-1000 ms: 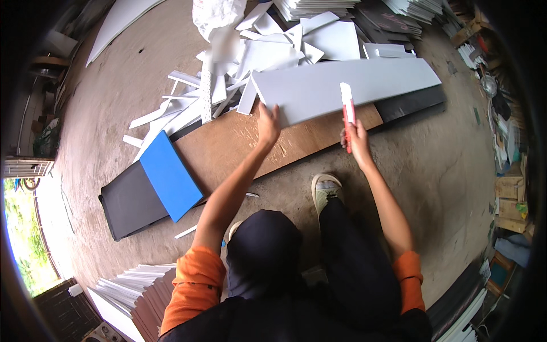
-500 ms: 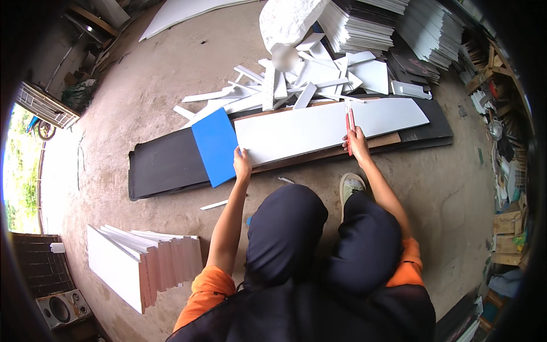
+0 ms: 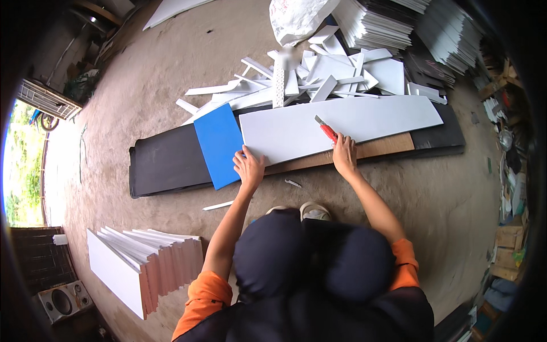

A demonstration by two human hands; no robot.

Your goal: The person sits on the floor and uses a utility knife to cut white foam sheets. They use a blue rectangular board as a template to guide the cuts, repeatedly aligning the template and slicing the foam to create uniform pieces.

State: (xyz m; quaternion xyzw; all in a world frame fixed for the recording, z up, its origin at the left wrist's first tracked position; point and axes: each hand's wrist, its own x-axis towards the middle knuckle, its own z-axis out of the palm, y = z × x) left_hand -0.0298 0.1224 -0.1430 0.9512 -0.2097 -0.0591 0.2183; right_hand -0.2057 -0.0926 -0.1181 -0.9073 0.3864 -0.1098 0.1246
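A long white foam board (image 3: pixel 364 117) lies crosswise in front of me, over a brown board (image 3: pixel 376 148) and a black sheet (image 3: pixel 168 162). My left hand (image 3: pixel 249 168) rests with fingers spread at the white board's near left corner, beside the blue panel (image 3: pixel 218 145). That panel lies on the black sheet, along the white board's left end. In my closed right hand (image 3: pixel 345 155) is a red utility knife (image 3: pixel 327 131), its blade out and pointing away to the left above the white board.
White offcuts (image 3: pixel 325 80) are heaped beyond the board, below a white sack (image 3: pixel 299 20). Stacked white sheets (image 3: pixel 373 25) stand at the far right. Another batch of white boards (image 3: pixel 154 259) leans at near left, by a speaker (image 3: pixel 64 299). Thin scraps (image 3: pixel 219 205) lie near my feet.
My right hand has moved left and nearer, and the knife now slants left. My left hand has spread its fingers at the board's corner. My feet are now close together.
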